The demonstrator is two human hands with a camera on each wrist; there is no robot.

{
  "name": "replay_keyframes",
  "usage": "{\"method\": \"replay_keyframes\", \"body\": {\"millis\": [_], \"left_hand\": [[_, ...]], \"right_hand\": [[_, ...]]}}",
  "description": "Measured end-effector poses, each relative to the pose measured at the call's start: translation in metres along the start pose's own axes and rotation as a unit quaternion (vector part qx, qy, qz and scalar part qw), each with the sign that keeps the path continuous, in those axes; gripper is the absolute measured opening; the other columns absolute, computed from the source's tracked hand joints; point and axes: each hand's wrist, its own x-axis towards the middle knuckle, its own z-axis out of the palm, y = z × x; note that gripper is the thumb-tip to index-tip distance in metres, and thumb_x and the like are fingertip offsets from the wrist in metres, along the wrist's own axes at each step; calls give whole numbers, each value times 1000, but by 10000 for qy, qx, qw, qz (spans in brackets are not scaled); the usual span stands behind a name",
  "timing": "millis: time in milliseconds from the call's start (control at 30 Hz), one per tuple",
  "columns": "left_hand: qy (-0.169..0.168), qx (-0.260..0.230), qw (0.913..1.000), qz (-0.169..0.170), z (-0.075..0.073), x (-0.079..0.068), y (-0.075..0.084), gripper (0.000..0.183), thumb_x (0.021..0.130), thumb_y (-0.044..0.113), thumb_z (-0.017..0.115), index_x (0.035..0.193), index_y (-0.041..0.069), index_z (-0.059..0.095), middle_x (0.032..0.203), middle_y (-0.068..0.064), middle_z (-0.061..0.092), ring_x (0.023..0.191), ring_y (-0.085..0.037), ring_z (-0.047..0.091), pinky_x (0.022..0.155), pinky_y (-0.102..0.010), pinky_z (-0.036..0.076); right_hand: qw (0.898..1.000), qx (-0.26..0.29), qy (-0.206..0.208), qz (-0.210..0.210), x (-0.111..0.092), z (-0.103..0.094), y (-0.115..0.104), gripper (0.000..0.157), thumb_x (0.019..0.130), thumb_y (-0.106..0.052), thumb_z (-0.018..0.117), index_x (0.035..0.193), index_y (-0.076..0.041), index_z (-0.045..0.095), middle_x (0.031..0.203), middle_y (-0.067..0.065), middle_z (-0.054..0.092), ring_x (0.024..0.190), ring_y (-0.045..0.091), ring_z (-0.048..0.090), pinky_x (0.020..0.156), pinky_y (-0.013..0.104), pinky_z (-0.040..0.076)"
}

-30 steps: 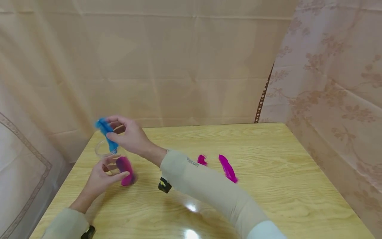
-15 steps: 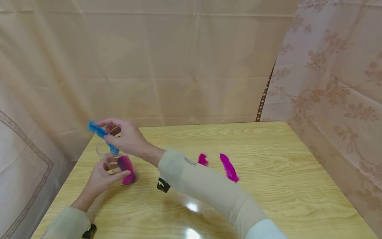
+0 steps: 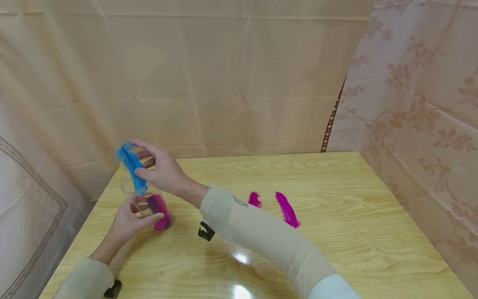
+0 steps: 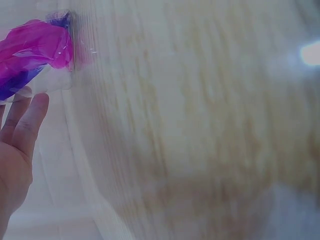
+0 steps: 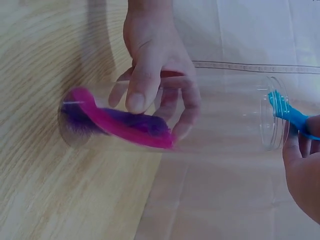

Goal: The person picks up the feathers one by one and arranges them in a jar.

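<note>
Gripping the clear jar (image 5: 225, 112) with the left hand (image 3: 125, 222), fingers curled round it, we see pink and purple feathers (image 5: 112, 127) inside, near its base. Our right hand (image 3: 164, 171) pinches a blue feather (image 3: 133, 166), tip at the mouth, mostly outside. We judge the work part-way: blue not yet fully in, two loose magenta feathers (image 3: 288, 211) on the worktop (image 3: 354, 241).

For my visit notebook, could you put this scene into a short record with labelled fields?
Left hand: holding a clear jar
Right hand: pinching a blue feather
Blue feather's lower end: at the jar's mouth
Inside the jar: pink and purple feathers, count unclear
On the table: two magenta feathers
Backdrop: beige cloth
</note>
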Motion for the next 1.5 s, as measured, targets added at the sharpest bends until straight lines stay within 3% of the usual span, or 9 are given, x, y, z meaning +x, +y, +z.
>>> {"method": "replay_keyframes", "body": {"millis": [333,633,867,1100,1233,1500], "left_hand": [[-89,132,9997,-162,-2,-1,3,69,88,19,82,146,4,46,130,-21,60,103,-22,65,76,-27,55],[15,173,9998,126,0,1,0,67,86,14,84,141,1,48,128,-16,61,98,-1,62,78,-25,53],[70,378,9992,140,0,0,0,61,85,17,85,137,11,53,117,2,66,99,-13,59,77,-27,51],[40,429,9991,-1,-1,1,1,71,85,20,86,144,8,49,126,-13,63,97,-19,58,74,-26,53],[-7,252,9996,85,-1,2,1,72,85,17,85,145,4,48,128,-19,61,99,-25,63,75,-25,54],[54,133,9998,169,0,1,1,64,84,13,85,139,4,54,120,-19,64,94,-15,67,74,-25,55]], "right_hand": [[9995,194,188,-137,-1,1,-3,46,93,4,69,136,-3,55,99,3,64,84,6,62,81,18,53],[9998,38,130,-146,-3,-1,-4,36,94,0,70,127,-6,58,101,1,63,87,6,61,83,18,52],[9995,-55,164,-250,-3,-2,-2,35,93,1,71,125,-5,58,101,2,64,90,8,62,85,19,52],[9995,-76,139,-276,-2,-4,-2,32,92,5,69,121,-3,59,98,0,62,94,19,64,81,18,52],[9996,-136,122,-213,-3,-9,-2,32,92,3,69,122,-6,59,100,-1,63,93,15,63,80,19,53],[9993,-284,131,-181,-12,-33,4,31,93,2,69,122,-6,59,103,0,63,90,9,60,79,22,54]]}}
